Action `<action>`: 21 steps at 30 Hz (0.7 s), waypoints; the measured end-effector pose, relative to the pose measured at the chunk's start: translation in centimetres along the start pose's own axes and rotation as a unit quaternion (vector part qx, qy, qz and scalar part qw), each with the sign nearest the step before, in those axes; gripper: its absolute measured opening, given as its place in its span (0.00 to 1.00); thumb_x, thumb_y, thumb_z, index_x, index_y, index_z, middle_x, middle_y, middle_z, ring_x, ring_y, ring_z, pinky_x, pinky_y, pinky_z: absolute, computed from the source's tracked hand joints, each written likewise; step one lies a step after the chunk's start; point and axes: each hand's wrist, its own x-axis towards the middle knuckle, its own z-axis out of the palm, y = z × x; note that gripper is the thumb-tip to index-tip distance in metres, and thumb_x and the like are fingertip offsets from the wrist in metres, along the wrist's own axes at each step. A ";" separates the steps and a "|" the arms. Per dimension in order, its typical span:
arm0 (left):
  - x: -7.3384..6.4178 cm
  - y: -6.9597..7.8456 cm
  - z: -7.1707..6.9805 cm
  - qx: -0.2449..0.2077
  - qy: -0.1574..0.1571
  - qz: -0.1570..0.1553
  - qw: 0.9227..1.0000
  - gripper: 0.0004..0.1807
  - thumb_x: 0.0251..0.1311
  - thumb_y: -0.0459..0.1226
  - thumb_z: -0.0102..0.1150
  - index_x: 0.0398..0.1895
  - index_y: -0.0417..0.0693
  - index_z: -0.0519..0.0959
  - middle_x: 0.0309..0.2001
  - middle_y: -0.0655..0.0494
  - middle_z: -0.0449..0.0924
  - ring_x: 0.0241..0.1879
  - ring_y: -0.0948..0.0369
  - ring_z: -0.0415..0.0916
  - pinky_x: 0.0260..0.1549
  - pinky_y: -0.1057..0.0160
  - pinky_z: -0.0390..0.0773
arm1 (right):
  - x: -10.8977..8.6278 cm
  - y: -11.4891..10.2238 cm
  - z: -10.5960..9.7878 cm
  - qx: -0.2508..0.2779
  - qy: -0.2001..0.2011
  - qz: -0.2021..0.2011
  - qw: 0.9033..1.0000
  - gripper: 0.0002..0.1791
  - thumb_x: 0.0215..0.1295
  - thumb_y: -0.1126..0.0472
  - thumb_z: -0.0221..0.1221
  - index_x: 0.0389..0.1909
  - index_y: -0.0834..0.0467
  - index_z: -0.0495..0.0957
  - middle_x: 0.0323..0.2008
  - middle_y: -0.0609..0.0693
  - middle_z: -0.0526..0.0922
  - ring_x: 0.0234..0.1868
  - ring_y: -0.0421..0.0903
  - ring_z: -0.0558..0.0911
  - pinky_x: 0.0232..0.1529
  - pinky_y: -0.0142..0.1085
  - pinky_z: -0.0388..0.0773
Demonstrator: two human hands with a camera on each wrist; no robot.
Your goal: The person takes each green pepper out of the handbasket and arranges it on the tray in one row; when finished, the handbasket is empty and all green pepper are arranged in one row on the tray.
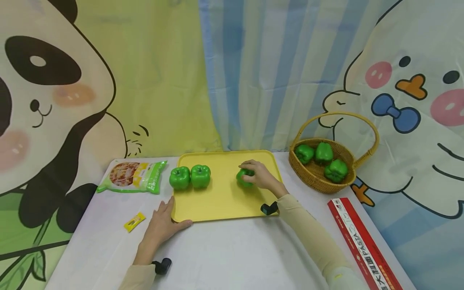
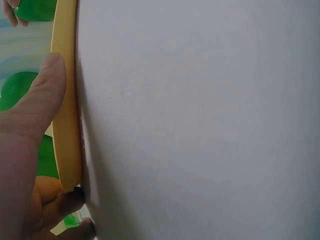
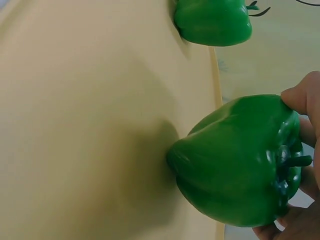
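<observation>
My right hand (image 1: 259,175) grips a green bell pepper (image 3: 235,160) by its stem end, fingers and thumb spread round the top. The pepper's pointed bottom is right at the surface of the yellow tray (image 1: 221,203), toward the tray's right side. At the tray's front left corner my left hand (image 1: 161,223) holds the rim, its thumb (image 2: 50,85) against the front wall and its fingers bent round the left side. Two more green bell peppers, a left one (image 1: 179,178) and a right one (image 1: 200,176), stand side by side on the tray's left part.
A wicker basket (image 1: 315,181) with a tall handle stands right of the tray, holding three green peppers. In front of it lies a long red pasta box (image 1: 362,245). Left of the tray are a green-and-white food bag (image 1: 132,176) and a small yellow packet (image 1: 134,222).
</observation>
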 end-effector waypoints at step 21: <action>0.2 -0.2 0.2 0.000 -0.003 -0.003 1.000 0.70 0.48 0.73 0.62 0.81 0.39 0.43 0.78 0.29 0.45 0.78 0.32 0.40 0.76 0.30 0.44 | 1.6 0.0 2.2 0.066 0.045 0.086 0.993 0.41 0.65 0.47 0.66 0.73 0.60 0.62 0.63 0.60 0.73 0.58 0.57 0.78 0.57 0.51 0.82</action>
